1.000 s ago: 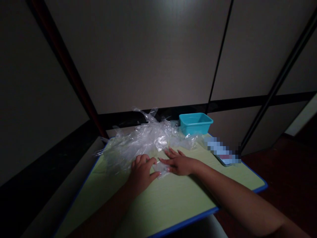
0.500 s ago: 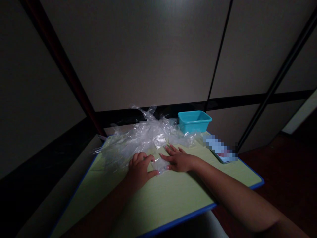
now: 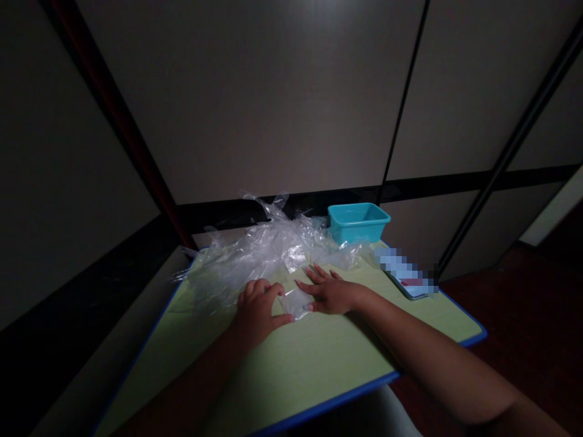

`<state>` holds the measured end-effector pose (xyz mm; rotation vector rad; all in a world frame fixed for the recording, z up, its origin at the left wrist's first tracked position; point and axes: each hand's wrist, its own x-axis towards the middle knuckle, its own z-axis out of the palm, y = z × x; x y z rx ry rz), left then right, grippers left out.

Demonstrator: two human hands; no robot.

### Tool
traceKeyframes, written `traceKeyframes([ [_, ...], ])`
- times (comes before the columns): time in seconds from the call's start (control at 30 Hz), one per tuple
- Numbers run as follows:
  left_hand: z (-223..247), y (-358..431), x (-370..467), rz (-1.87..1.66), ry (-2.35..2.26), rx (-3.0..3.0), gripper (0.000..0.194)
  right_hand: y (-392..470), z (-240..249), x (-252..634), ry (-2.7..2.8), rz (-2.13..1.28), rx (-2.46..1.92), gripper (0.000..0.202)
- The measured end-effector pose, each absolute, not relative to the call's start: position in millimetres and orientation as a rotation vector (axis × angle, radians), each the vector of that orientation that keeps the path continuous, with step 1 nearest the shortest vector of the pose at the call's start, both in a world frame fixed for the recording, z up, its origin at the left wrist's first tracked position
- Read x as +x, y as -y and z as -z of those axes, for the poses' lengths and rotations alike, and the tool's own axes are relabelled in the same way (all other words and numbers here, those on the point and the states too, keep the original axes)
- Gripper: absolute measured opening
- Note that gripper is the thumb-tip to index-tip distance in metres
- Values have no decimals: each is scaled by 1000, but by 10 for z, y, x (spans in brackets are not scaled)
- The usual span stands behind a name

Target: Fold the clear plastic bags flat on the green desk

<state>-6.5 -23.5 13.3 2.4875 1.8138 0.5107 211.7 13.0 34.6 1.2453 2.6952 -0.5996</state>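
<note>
A small folded piece of clear plastic [image 3: 296, 303], perhaps a bag, lies flat on the table between my hands. My left hand [image 3: 259, 308] rests at its left edge, thumb and index finger apart, the other fingers curled. On the right side, my right hand [image 3: 328, 294] lies with fingers spread and its thumb and fingertips touching the plastic's edge. Just beyond both hands spreads a loose heap of crumpled clear plastic bags [image 3: 255, 246], with a shiny folded square [image 3: 294, 258] at its near side.
The table [image 3: 319, 364] has a pale green top and a blue rim. A turquoise plastic basket [image 3: 357, 226] stands at the back right corner. Near the right edge lies a phone [image 3: 407, 276], its screen blurred out. Cabinet panels [image 3: 282, 109] rise right behind the table.
Almost nothing differs. The left thumb sits a touch lower and off the folded plastic's near edge, and the right hand has hardly moved.
</note>
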Motion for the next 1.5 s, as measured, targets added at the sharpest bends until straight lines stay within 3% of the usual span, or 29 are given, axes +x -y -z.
traceKeyframes([
  [0.47,-130,229,-34,-649,-1764,2540,38,-131,-340,2129,-2690,610,1249,72],
  [1.2,-105,215,-63,-508,-1860,2517,41,-121,-343,2125,-2696,600,1243,72],
  [1.5,-124,203,-66,-647,-1759,2563,24,-100,-379,2116,-2695,618,1235,73],
])
